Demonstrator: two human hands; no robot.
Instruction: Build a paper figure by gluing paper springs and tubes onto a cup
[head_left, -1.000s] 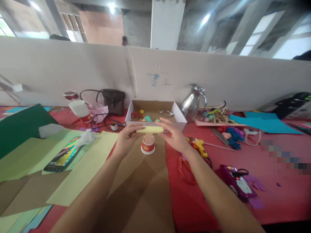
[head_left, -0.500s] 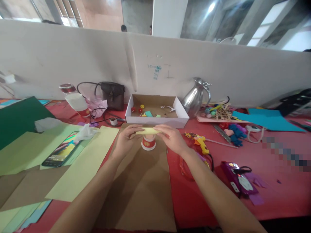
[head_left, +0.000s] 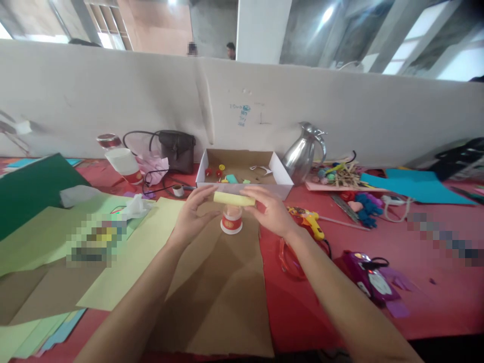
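A small roll of pale yellow paper [head_left: 233,198] is held level between both hands, just above an upturned red-and-white paper cup [head_left: 231,220] that stands on a brown paper sheet [head_left: 223,292]. My left hand [head_left: 193,214] pinches the roll's left end with its fingers curled. The right end is gripped by my right hand [head_left: 267,210]. Whether the roll touches the cup cannot be made out.
Behind the cup lies an open cardboard box [head_left: 280,176] with small bits. A steel jug [head_left: 302,154], a yellow glue gun [head_left: 312,223], craft sticks, blue felt and a purple case [head_left: 368,277] are on the right. On the left are green paper sheets [head_left: 128,257], a black bag [head_left: 176,150] and a cup.
The roll has been lifted slightly and held straighter over the cup. Both hands kept their grip on its ends.
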